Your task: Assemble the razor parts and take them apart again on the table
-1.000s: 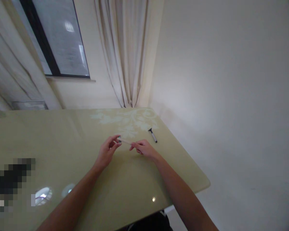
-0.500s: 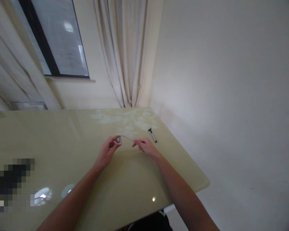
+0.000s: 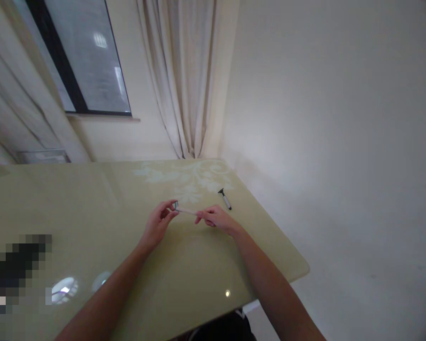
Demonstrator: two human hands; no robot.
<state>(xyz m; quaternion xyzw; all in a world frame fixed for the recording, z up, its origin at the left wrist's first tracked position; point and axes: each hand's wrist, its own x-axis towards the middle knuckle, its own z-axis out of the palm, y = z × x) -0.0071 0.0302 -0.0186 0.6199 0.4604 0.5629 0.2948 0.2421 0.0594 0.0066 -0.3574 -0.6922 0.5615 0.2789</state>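
Between the thumb and fingertips of my left hand (image 3: 159,221) is a small razor cartridge (image 3: 176,205) with a blue-green face, held up above the table. My right hand (image 3: 216,218) pinches a thin pale stick (image 3: 188,211), which looks like a cotton swab or a slim brush. Its far tip meets the cartridge's face or lies just in front of it; I cannot tell which. Beyond my right hand, a razor handle (image 3: 227,201) with a black neck and a grey grip lies on the table.
The glossy pale-green table (image 3: 156,284) has a white floral pattern (image 3: 184,175) at its far corner. A wall (image 3: 323,166) runs along the right side, and a curtain (image 3: 188,94) hangs behind. Someone's dark, pixelated shape (image 3: 17,265) appears at lower left.
The stick's tip has swung down from above the cartridge to its face, so the stick now lies flatter. My left hand has barely moved.
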